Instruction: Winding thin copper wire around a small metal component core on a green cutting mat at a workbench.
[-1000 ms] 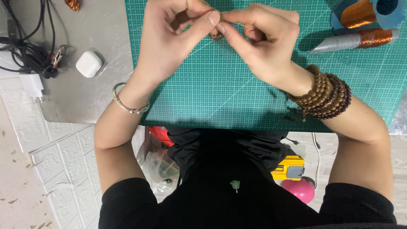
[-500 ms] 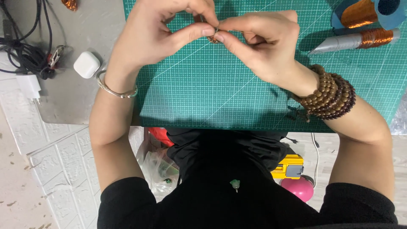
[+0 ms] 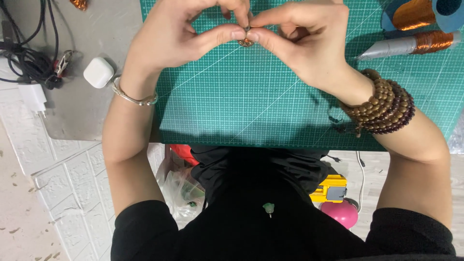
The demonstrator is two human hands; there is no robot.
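Both my hands meet over the green cutting mat (image 3: pixel 251 101) at the top of the view. My left hand (image 3: pixel 179 41) and my right hand (image 3: pixel 304 38) pinch a small round coil of copper wire (image 3: pixel 246 42) between thumbs and forefingers. The coil is mostly hidden by my fingertips. A silver bangle (image 3: pixel 131 96) circles my left wrist, and wooden bead bracelets (image 3: pixel 384 104) wrap my right wrist.
A grey tube wound with copper wire (image 3: pixel 411 44) and a copper wire spool (image 3: pixel 415 13) lie at the top right. A white earbud case (image 3: pixel 98 72), a white charger (image 3: pixel 32 97) and black cables (image 3: pixel 29 53) sit on the grey table at left.
My hands have shifted slightly to the left with the coil, and the fingertips have closed tighter around it. The left forearm has swung outward.
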